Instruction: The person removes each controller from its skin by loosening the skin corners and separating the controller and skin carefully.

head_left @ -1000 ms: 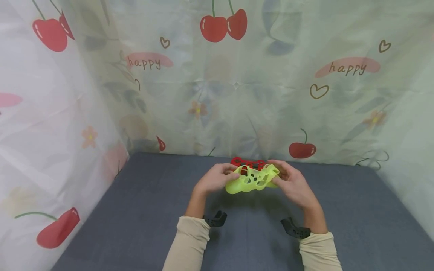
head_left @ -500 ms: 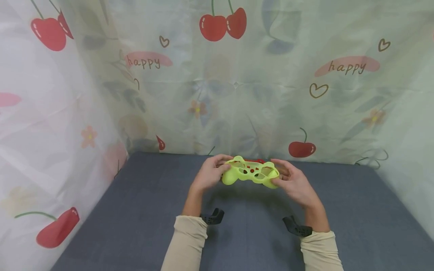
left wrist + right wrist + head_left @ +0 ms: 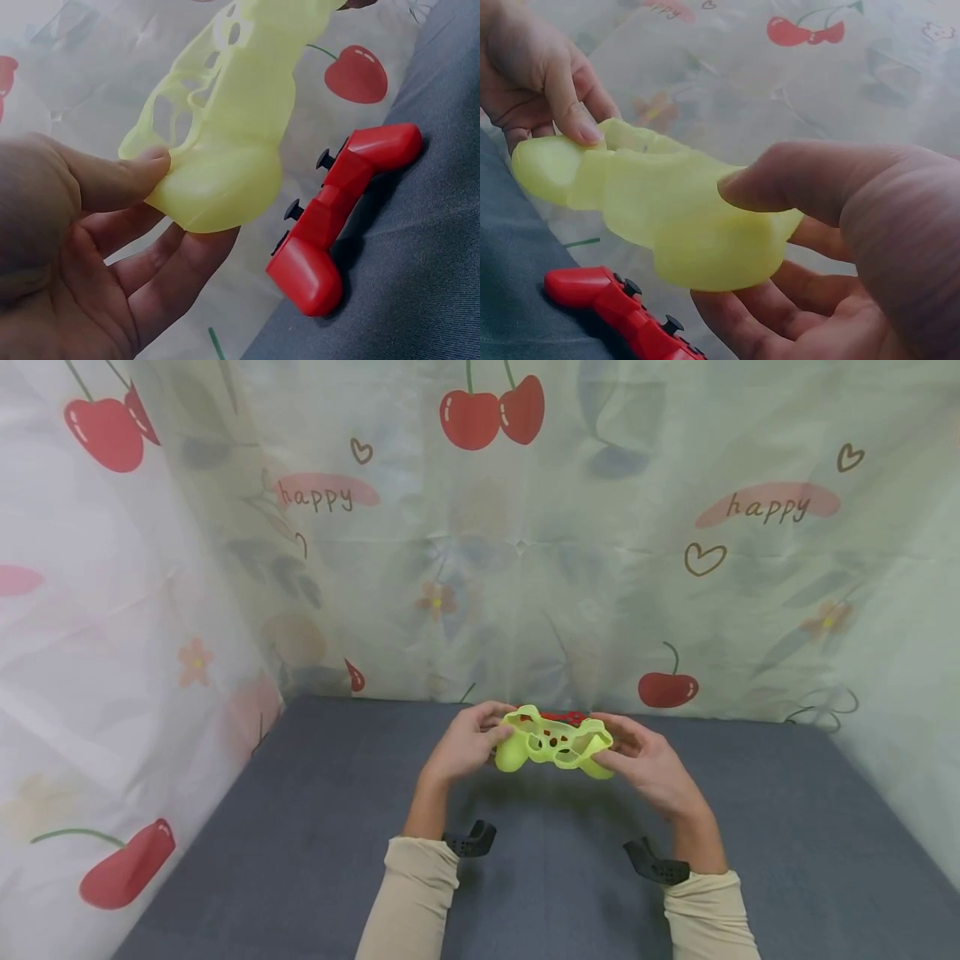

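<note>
A translucent yellow-green silicone controller cover (image 3: 553,742), with cut-out holes, is held up between both hands over the table. My left hand (image 3: 471,745) pinches its left grip end, thumb on top and fingers beneath, as the left wrist view shows. At the other end my right hand (image 3: 651,766) pinches the right grip the same way, thumb pressed on the cover (image 3: 705,217). Behind it lies a red game controller (image 3: 345,217) with black thumbsticks, resting on the dark cloth apart from the cover. Most of the controller is hidden by the cover in the head view.
Dark grey cloth covers the table (image 3: 337,827). A pale curtain (image 3: 525,568) printed with cherries, flowers and words stands along the back and sides, close behind the controller. Black mounts (image 3: 472,841) sit on both wrists near the beige sleeves.
The cover has been turned from a tilted pose to a more level one and raised slightly, hiding more of the red controller. Both hands keep their hold; little has moved in the last half second.
</note>
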The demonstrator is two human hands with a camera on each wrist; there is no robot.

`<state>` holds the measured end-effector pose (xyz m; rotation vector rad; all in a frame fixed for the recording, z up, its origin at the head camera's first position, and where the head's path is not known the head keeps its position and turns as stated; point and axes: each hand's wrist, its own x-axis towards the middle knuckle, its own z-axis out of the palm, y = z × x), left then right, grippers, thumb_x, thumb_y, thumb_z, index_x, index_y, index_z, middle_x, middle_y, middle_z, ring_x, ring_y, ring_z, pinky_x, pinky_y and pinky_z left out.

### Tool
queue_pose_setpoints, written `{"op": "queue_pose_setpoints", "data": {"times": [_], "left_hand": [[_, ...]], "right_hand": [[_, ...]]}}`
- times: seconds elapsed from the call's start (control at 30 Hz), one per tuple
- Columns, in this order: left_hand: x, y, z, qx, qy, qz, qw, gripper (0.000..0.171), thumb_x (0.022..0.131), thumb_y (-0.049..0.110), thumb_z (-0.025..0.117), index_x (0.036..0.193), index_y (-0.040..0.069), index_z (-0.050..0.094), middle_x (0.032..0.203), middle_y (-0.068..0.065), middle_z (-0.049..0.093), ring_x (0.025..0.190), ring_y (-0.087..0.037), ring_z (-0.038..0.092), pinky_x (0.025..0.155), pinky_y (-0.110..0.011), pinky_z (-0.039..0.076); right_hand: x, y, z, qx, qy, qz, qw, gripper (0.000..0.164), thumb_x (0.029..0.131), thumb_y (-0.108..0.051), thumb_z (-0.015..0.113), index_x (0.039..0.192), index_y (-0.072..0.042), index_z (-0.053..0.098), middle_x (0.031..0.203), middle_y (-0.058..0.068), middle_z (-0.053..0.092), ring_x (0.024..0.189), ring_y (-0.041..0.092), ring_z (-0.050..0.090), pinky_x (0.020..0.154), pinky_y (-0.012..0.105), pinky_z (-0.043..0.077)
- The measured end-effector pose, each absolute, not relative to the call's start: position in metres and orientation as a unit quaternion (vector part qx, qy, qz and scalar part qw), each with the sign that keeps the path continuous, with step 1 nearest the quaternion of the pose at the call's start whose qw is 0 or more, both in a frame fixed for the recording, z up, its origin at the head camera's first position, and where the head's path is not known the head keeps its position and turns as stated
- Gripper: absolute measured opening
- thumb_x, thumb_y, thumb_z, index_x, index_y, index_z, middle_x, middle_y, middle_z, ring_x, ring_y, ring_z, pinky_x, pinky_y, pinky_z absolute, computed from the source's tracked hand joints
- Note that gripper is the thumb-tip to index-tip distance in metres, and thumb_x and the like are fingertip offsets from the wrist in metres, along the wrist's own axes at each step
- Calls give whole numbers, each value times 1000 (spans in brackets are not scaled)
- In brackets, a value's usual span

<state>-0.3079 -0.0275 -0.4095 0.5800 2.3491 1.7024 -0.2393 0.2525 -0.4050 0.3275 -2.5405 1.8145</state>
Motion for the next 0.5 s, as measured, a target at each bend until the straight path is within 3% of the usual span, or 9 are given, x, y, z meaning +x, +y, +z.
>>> {"op": "queue_pose_setpoints", "data": {"times": [0.13, 0.27, 0.4, 0.5], "left_hand": [[-308, -28, -410, 186, 787, 582, 85, 36, 104, 18, 60, 140, 17, 59, 119, -10, 73, 89, -17, 70, 75, -48, 61], [-308, -28, -410, 177, 780, 596, 76, 35, 103, 17, 60, 138, 17, 61, 121, -10, 73, 93, -18, 71, 74, -46, 62], [-307, -28, -409, 181, 775, 601, 69, 34, 103, 17, 61, 138, 16, 61, 121, -12, 73, 95, -19, 71, 72, -41, 62], [-307, -28, -409, 180, 773, 605, 67, 35, 103, 17, 61, 138, 16, 61, 121, -13, 73, 96, -21, 72, 74, -45, 62]], "right_hand": [[-240, 251, -403, 55, -808, 587, 11, 57, 97, -16, 69, 148, -8, 45, 130, 10, 63, 92, 5, 70, 88, 23, 52], [-241, 251, -403, -11, -805, 593, 36, 42, 94, -17, 72, 126, -3, 48, 100, 0, 68, 86, 1, 69, 85, 22, 52], [-242, 252, -405, -16, -804, 593, 48, 35, 92, -18, 76, 113, 0, 54, 99, -3, 64, 87, 0, 68, 83, 21, 56], [-242, 252, -406, -7, -802, 595, 50, 36, 92, -20, 77, 116, 1, 58, 100, -5, 67, 88, -1, 70, 82, 20, 56]]}}
